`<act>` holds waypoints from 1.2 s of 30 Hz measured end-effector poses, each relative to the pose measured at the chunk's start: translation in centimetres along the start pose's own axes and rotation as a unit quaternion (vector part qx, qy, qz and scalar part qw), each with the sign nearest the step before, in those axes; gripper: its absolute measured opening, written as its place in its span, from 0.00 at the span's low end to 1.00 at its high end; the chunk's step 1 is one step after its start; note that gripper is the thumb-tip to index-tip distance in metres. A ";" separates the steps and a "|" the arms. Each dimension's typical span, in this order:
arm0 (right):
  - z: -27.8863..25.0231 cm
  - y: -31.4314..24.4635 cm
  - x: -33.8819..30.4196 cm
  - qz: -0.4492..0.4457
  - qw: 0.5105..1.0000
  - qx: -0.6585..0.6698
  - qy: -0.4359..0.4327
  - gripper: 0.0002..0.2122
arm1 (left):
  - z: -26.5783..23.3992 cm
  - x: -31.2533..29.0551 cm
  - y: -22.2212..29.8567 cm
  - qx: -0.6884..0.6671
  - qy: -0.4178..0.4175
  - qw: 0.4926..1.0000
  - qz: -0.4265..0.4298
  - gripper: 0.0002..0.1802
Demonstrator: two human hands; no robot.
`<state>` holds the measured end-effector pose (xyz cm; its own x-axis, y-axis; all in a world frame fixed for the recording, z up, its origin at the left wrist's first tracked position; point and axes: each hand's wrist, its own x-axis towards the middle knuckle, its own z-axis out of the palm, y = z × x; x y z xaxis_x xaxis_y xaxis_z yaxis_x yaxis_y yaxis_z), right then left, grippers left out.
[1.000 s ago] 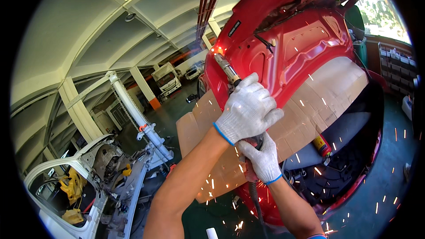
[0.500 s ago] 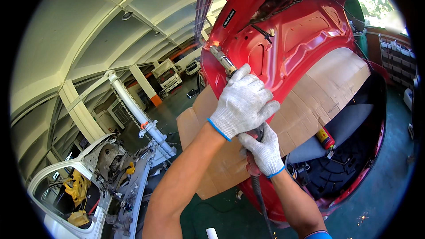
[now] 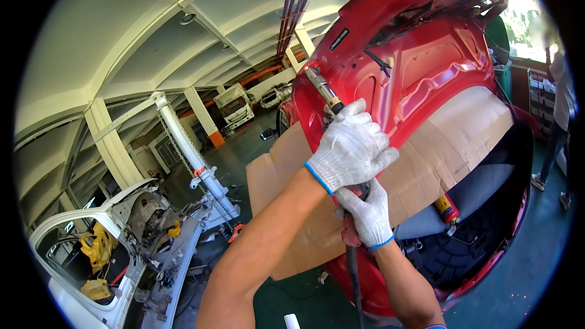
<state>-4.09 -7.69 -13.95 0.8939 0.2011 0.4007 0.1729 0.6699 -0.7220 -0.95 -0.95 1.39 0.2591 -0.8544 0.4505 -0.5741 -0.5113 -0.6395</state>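
Both my hands wear white knit gloves with blue cuffs and are closed round a corded straight grinder point(image 3: 325, 88) with a long metal nose. My left hand point(image 3: 354, 143) wraps the body behind the nose. Below it my right hand point(image 3: 369, 212) grips the rear, where a thick black cord point(image 3: 353, 274) hangs down. The nose points up at the left edge of the raised red car lid point(image 3: 420, 73); its very tip is hard to make out against the red metal. A cardboard sheet point(image 3: 439, 140) lies beneath the lid, over part of the car's opening.
A red fire extinguisher point(image 3: 446, 208) lies in the car beside a grey cushion-like part point(image 3: 487, 189). A stripped white car body point(image 3: 79, 219) and a chained metal post point(image 3: 192, 146) stand at left. At far right stands a person point(image 3: 559, 97) near a rack point(image 3: 539, 94).
The lid and both hands with the grinder sit further right in the picture. The orange glow at the nose's tip no longer shows. A person has come into view at far right.
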 end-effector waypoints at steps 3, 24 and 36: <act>0.2 0.0 -0.1 0.000 1.000 -0.003 -0.002 0.18 | 0.1 -0.2 -0.1 -0.004 0.005 1.000 0.000 0.19; 2.4 -0.6 -0.9 -0.022 0.999 -0.009 0.041 0.14 | -0.6 -0.6 -0.7 -0.022 -0.002 1.000 0.002 0.20; 1.3 0.2 -1.6 -0.025 0.999 0.025 0.023 0.17 | -1.2 -0.6 0.9 -0.039 -0.011 0.999 -0.010 0.16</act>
<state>-6.02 -6.92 -13.97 0.9031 0.1341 0.4079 0.1975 0.7139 -0.6719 -2.49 -0.80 1.30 0.2874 -0.8465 0.4481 -0.6270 -0.5199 -0.5802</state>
